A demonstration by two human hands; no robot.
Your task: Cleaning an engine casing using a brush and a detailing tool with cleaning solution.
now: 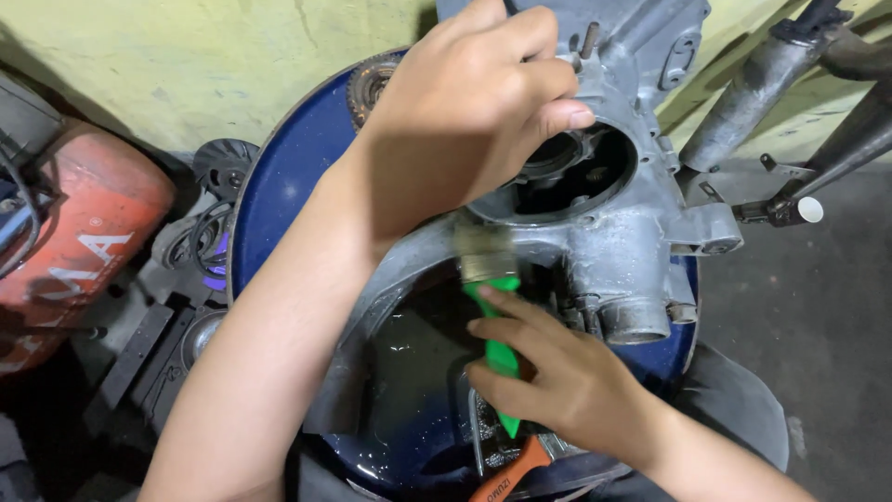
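My left hand [465,112] grips the upper rim of a grey metal engine casing [613,223] and holds it tilted over a blue round basin [279,177]. My right hand [557,372] is closed on the green handle of a paintbrush [492,307]. The brush's bristles press against the casing's lower edge, just under the large round opening. Dark liquid [409,372] fills the basin below the casing.
An orange-handled tool [506,479] lies at the basin's near edge. A red fuel tank [74,232] and dark round parts [223,167] sit at the left. Metal fork tubes [771,84] lean at the upper right, above grey concrete floor [818,307].
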